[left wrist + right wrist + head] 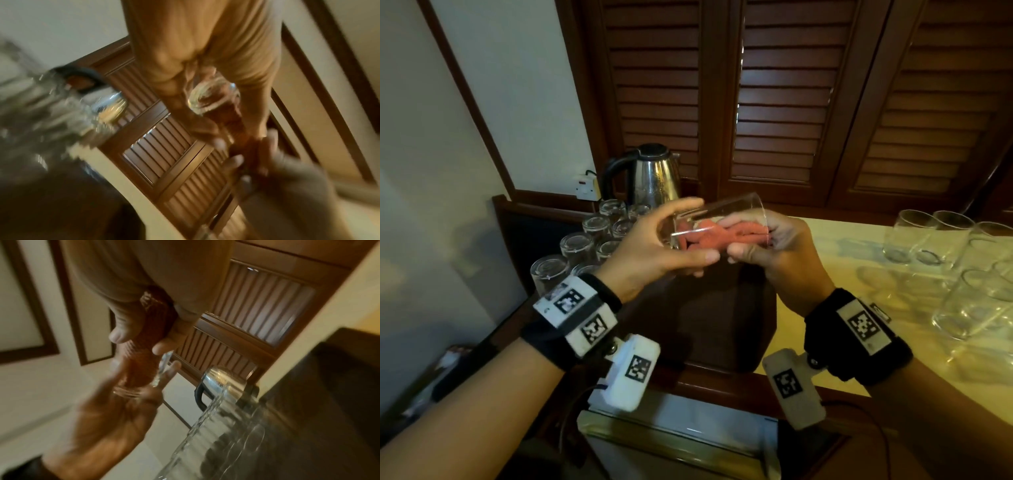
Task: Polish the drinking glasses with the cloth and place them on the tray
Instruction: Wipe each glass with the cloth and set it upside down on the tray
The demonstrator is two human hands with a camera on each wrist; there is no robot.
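Note:
A clear drinking glass (726, 214) lies sideways in the air, mouth to the right. My left hand (650, 246) grips its base end, thumb below and fingers above. A salmon-pink cloth (714, 236) is stuffed inside it. My right hand (780, 253) pinches the cloth at the rim, fingers reaching into the mouth. In the left wrist view, which is blurred, the glass base (211, 99) sits between my fingers. In the right wrist view, thumb and fingers clamp the cloth (156, 318) where it runs into the glass (141, 382). The dark tray (517, 219) stands at the left.
Several upturned glasses (577, 246) stand on the tray in front of a steel kettle (654, 174). Several upright glasses (935, 240) stand on the cream counter (842, 260) to the right. Louvred wooden doors (784, 102) close off the back. A white wall lies to the left.

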